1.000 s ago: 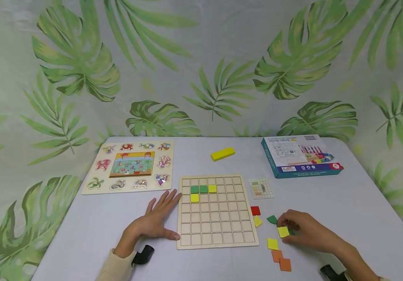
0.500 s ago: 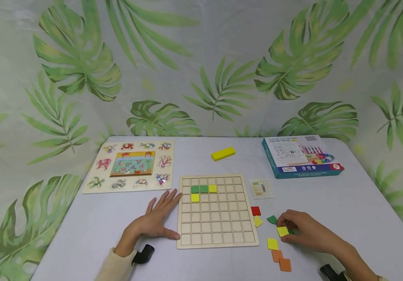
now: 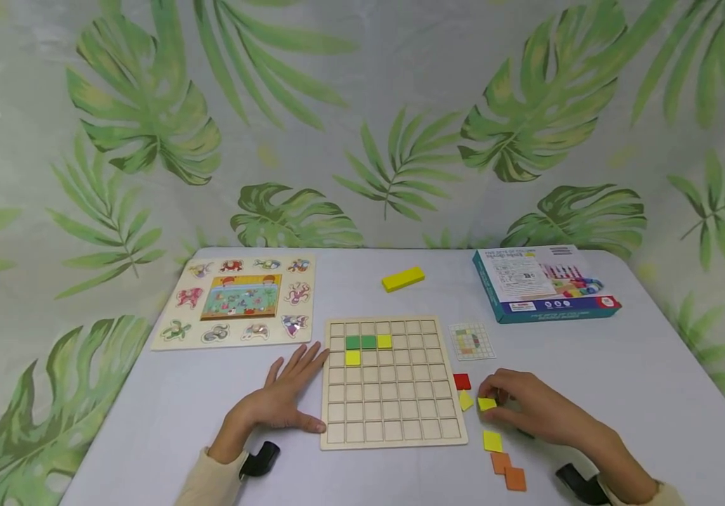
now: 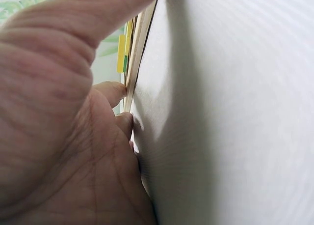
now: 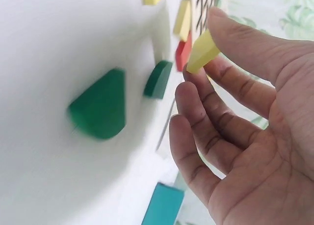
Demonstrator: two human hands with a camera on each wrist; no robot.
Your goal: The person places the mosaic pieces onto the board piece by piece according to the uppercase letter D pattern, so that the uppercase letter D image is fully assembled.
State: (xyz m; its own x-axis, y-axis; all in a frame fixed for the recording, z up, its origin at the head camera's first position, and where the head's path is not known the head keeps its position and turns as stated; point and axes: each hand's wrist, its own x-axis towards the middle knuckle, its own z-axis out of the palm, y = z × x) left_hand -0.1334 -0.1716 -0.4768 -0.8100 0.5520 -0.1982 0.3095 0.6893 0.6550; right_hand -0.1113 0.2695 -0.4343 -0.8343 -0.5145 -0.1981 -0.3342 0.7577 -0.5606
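Observation:
A yellow square tile [image 5: 203, 51] is pinched between the thumb and fingers of my right hand [image 3: 536, 407], lifted off the table to the right of the wooden grid board [image 3: 394, 439]. Fingers spread, my left hand [image 3: 283, 400] rests on the table, its fingertips and thumb touching the board's left edge. In the board's upper left sit two green tiles [image 3: 360, 342] and a yellow tile [image 3: 384, 341] in a row, with another yellow tile [image 3: 353, 358] below. Two green curved pieces, one the nearer green piece [image 5: 102, 106], lie under my right hand in the right wrist view.
Right of the board lie a red tile [image 3: 461, 381], a yellow piece [image 3: 466, 400], a yellow square [image 3: 492, 441] and orange tiles [image 3: 516, 479]. Farther back are a pattern card [image 3: 471, 341], a box [image 3: 546, 284], a yellow block [image 3: 403, 279] and an animal puzzle board [image 3: 166, 343].
My right hand has moved left toward the board with the yellow tile, passing over the green pieces. My left hand keeps its place at the board's edge.

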